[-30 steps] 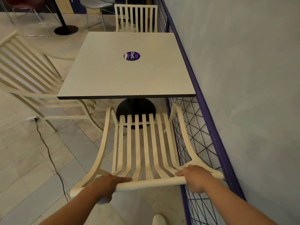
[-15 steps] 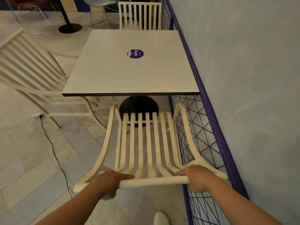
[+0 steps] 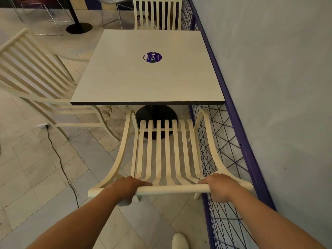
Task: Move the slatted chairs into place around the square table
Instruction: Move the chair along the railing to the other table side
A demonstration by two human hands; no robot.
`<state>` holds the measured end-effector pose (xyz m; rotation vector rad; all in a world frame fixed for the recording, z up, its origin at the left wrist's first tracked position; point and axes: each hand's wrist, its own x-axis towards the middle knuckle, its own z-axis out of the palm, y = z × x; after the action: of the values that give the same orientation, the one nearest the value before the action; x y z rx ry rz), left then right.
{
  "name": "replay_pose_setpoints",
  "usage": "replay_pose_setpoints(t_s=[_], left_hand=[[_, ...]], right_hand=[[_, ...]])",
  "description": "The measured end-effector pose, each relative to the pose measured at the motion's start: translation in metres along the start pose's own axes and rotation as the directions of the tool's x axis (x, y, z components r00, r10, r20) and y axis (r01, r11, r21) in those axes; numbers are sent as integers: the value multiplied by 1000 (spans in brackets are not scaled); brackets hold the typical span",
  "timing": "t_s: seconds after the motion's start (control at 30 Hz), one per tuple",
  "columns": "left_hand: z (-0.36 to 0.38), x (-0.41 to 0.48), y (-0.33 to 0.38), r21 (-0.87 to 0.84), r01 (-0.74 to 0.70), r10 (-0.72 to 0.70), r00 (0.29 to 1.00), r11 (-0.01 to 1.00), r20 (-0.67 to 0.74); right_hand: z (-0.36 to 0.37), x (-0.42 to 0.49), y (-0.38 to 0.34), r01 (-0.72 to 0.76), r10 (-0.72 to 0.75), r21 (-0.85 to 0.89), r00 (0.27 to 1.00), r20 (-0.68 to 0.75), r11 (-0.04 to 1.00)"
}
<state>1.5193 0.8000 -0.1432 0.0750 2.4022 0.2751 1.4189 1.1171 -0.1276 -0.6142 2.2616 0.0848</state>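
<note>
A cream slatted chair (image 3: pixel 167 151) stands right in front of me, its seat facing the near edge of the square table (image 3: pixel 147 79). My left hand (image 3: pixel 125 187) and my right hand (image 3: pixel 218 186) both grip the chair's top rail. The front of its seat sits just short of the table's edge, above the black round base (image 3: pixel 156 114). A second slatted chair (image 3: pixel 36 72) stands angled at the table's left side. A third slatted chair (image 3: pixel 158 14) is tucked in at the far side.
A purple-framed wire fence (image 3: pixel 224 159) runs along the right, close to the chair, with a grey wall behind it. A black cable (image 3: pixel 59 159) trails from a floor socket at the left. Another table's base (image 3: pixel 79 27) and metal-legged chairs stand beyond. My shoe (image 3: pixel 179 240) shows below.
The chair has slid forward toward the table under both hands, and my view has moved closer with it. The other two chairs have not moved.
</note>
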Motion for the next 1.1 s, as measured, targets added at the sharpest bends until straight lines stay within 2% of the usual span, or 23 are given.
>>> replay_pose_setpoints(t_s=[0.87, 1.1], left_hand=[[17, -12, 9, -20, -4, 4, 1000, 1000, 3], [19, -8, 4, -13, -3, 4, 1000, 1000, 27]], right_hand=[[25, -11, 2, -18, 18, 33, 1000, 15, 999], [23, -7, 5, 27, -27, 6, 999, 24, 1000]])
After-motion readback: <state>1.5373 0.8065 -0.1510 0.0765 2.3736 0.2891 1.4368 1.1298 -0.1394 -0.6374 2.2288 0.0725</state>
